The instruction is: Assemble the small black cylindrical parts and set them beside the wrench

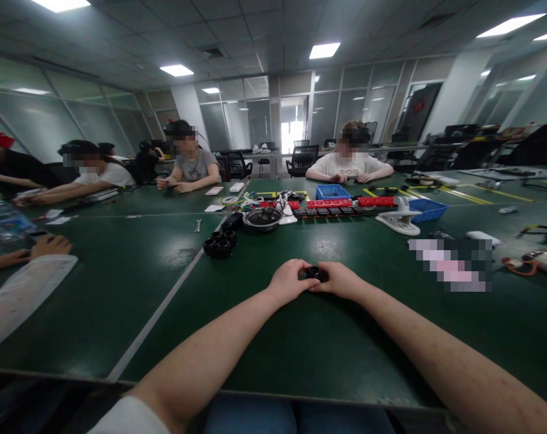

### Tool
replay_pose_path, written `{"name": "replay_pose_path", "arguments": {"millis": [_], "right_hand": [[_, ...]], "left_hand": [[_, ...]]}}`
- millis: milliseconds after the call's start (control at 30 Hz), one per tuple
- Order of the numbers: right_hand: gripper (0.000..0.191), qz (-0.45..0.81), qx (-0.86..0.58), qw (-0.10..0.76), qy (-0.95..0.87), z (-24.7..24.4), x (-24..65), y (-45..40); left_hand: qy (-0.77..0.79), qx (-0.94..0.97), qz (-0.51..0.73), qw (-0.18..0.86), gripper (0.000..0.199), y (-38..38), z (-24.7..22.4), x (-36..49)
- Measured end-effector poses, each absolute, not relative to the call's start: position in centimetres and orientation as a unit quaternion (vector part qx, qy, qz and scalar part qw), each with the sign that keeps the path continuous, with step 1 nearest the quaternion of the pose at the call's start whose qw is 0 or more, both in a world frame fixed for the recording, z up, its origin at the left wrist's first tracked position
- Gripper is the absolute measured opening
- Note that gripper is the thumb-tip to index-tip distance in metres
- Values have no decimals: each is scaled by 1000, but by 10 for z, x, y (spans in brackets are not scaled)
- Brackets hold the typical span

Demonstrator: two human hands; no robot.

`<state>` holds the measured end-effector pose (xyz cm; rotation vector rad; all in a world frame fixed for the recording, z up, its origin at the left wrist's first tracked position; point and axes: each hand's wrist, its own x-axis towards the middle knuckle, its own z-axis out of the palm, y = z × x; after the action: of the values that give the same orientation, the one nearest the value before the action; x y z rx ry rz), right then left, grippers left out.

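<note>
Both hands meet around a small black round part with a raised ring on top, just above or on the green table. My left hand grips it from the left, fingers closed and thumb at the front. From the other side my right hand holds the same part, its thumb close to the left one. What the part is exactly cannot be made out. Ahead and to the left lies a cluster of black round parts.
Beyond my hands stand a round metal pan-like part, red power strips, a blue bin and a white clamp-like stand. A wrench lies left. Several people sit around; a co-worker's sleeve rests at far left.
</note>
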<state>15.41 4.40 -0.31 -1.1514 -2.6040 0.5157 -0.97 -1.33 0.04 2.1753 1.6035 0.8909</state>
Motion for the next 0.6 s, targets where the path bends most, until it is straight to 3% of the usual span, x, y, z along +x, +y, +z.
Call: {"name": "replay_pose_path", "arguments": {"millis": [133,300,400,600], "right_hand": [[44,150,-375,150,-902,-3,150,38],[40,310,-309,130,-890,3,159,43],[33,363,-283,118,-880,3,164,50],[24,283,-347,122,-886,-1,159,47]], "left_hand": [[532,771,323,132,26,-14,-1,-10],[508,780,337,139,38,-16,0,-13],[510,782,317,165,32,-16,2,-13],[551,750,321,173,27,-15,0,-7]]}}
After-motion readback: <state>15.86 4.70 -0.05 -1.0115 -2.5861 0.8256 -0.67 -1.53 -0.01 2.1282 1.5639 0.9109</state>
